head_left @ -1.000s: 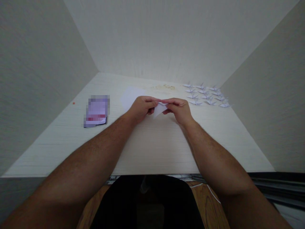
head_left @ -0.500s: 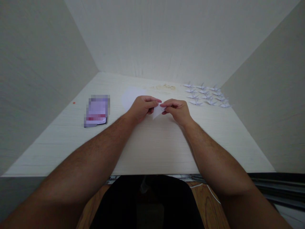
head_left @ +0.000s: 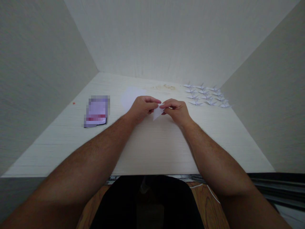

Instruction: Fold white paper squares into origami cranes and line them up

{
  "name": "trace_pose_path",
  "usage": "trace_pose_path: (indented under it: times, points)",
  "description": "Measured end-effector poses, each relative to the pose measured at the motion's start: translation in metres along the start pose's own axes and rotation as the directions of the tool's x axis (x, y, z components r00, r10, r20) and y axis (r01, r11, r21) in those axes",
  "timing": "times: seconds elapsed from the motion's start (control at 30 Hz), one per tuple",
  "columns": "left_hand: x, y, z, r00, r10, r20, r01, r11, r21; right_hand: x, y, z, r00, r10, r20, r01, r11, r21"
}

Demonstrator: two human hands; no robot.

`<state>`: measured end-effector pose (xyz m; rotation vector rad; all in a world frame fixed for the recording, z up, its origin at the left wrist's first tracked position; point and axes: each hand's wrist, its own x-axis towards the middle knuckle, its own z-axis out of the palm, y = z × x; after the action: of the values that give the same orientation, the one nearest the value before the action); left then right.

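My left hand (head_left: 142, 108) and my right hand (head_left: 176, 111) meet at the middle of the pale table (head_left: 154, 149), just above its surface. Both pinch a small folded piece of white paper (head_left: 157, 112) between thumb and fingers; its pointed lower corner shows between the hands. The fingers of both hands are curled closed on the paper, and most of it is hidden by them.
Loose white sheets (head_left: 130, 95) lie just behind my left hand. Several small folded paper cranes (head_left: 206, 95) stand in rows at the back right. A purple pack (head_left: 96, 112) lies to the left. Walls close in the table on three sides.
Both hands have stayed in place; the fingertips have shifted slightly along the paper's top edge, and the paper shows a little less between them.
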<state>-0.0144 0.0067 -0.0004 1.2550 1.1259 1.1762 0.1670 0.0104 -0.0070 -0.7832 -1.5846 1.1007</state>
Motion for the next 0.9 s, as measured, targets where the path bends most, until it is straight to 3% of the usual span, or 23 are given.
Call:
trace_pose_path:
  times: [0.27, 0.5, 0.9]
  points:
    - [-0.006, 0.006, -0.001, 0.996, 0.088, -0.036, -0.082, 0.986, 0.143, 0.0, -0.006, 0.0, 0.987, 0.157, 0.019, -0.157, 0.988, -0.002]
    - [-0.01, 0.013, 0.002, 0.984, 0.175, -0.033, -0.161, 0.954, 0.251, 0.002, -0.004, 0.002, 0.926, 0.374, -0.055, -0.377, 0.925, -0.056]
    - [-0.008, 0.009, 0.001, 0.988, 0.153, -0.026, -0.142, 0.96, 0.243, 0.001, -0.004, 0.001, 0.93, 0.367, -0.017, -0.367, 0.926, -0.088]
